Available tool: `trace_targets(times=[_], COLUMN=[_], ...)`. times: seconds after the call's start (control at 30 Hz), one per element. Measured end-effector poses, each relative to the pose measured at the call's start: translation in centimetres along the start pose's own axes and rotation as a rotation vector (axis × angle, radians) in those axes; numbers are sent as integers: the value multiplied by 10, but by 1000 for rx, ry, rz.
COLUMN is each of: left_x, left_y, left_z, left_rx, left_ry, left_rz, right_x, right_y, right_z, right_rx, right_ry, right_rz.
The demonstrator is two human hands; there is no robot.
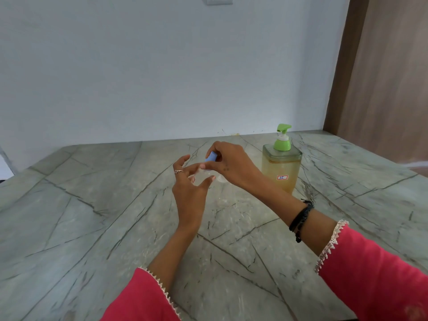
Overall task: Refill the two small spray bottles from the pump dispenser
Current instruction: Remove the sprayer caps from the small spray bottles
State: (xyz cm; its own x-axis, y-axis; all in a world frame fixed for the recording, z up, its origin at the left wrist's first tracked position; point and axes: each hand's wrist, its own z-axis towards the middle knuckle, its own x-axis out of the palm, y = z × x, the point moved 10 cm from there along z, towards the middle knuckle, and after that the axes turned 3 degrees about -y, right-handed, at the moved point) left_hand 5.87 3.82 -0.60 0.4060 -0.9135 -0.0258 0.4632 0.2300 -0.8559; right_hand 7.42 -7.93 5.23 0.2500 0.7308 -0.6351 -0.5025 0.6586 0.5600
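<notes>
A small clear spray bottle (196, 176) with a blue cap (211, 157) is held above the middle of the marble counter. My left hand (188, 191) holds its clear body between thumb and fingers, the other fingers spread. My right hand (231, 166) comes from the right and pinches the blue cap from above. A second small clear bottle (222, 180) shows partly below my right hand, mostly hidden by it. The pump dispenser (281, 169), a square clear bottle of yellow liquid with a green pump head, stands upright just right of my right hand.
The grey-green veined marble counter (92, 216) runs to a white wall at the back. A brown wooden panel (382, 77) rises at the right end. Nothing else lies on the counter around the hands.
</notes>
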Motion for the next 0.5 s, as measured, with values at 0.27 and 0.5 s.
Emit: trace_targets(times=[0.27, 0.5], left_x=[-1, 6], left_y=[0, -5], left_z=[4, -1], left_rx=[-18, 17], left_ry=[22, 54], left_rz=[-44, -10], right_x=[-5, -5], right_y=[18, 4], right_z=[-3, -2], right_rx=[-182, 6], right_ry=[123, 68], right_rz=[98, -119])
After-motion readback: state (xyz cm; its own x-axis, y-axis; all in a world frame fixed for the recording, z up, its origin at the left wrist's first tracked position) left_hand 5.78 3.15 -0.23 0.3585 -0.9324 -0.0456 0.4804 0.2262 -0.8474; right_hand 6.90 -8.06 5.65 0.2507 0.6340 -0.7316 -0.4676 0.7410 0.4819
